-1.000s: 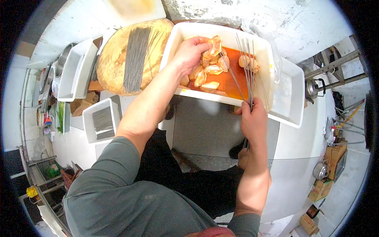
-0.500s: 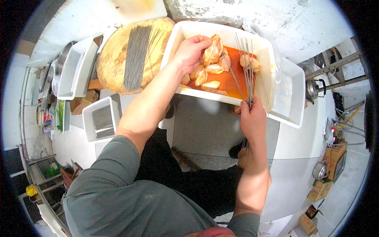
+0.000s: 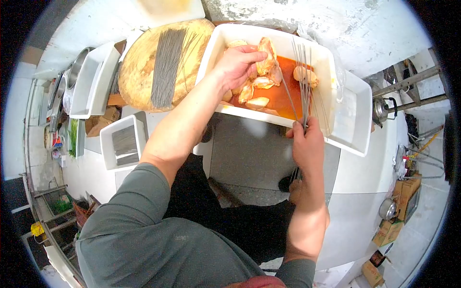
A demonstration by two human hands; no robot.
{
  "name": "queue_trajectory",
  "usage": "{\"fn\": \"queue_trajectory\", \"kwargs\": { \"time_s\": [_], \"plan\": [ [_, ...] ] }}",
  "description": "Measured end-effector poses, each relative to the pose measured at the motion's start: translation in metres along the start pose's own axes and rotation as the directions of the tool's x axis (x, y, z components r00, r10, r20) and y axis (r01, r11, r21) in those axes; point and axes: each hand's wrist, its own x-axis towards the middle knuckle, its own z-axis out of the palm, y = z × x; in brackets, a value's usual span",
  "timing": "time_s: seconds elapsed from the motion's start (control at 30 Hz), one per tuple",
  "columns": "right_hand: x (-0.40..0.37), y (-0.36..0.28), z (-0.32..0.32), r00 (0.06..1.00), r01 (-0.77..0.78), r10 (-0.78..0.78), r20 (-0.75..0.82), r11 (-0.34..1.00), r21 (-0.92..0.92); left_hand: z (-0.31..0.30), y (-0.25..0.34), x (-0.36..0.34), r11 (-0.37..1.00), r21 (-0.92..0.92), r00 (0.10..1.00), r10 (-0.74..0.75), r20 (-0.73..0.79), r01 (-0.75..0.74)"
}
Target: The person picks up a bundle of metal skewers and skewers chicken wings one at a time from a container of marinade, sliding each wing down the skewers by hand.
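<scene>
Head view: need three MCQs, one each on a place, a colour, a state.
1. Where is the skewer bundle that leans into the tub held?
A in the right hand
B in a pot
C on the floor
2. Colour of the sauce?
A green
B orange
C white
3. The left hand is:
A flat, empty
B gripping meat
C holding a knife
Key: 1 A, its fingers close round the rods; 2 B, the liquid is orange; 3 B, fingertips pinch a piece over the tub.

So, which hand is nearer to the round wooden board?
Left. The left hand holds chicken in the white tub, just beside the board; the right hand grips skewers at the tub's near edge, farther away.
</scene>
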Motion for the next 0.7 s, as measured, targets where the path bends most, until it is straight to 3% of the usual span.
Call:
{"fn": "queue_trajectory", "kwargs": {
  "time_s": [0.17, 0.5, 0.7],
  "plan": [
    [0.0, 0.001, 0.002, 1.0, -0.004, 0.002, 0.027, 0.998, 0.064, -0.003, -0.011, 0.01, 0.993, -0.118, 0.997, 0.019, 0.079, -0.01],
    [0.007, 0.013, 0.006, 0.991, -0.111, 0.095, 0.098, 0.979, 0.17, 0.002, -0.003, 0.007, 0.998, -0.001, 0.997, 0.07, 0.028, -0.07],
    [0.01, 0.02, 0.01, 0.997, -0.045, 0.036, 0.067, 0.99, 0.134, 0.004, 0.0, 0.003, 0.998, 0.012, 0.999, 0.055, -0.001, -0.055]
  ]
}}
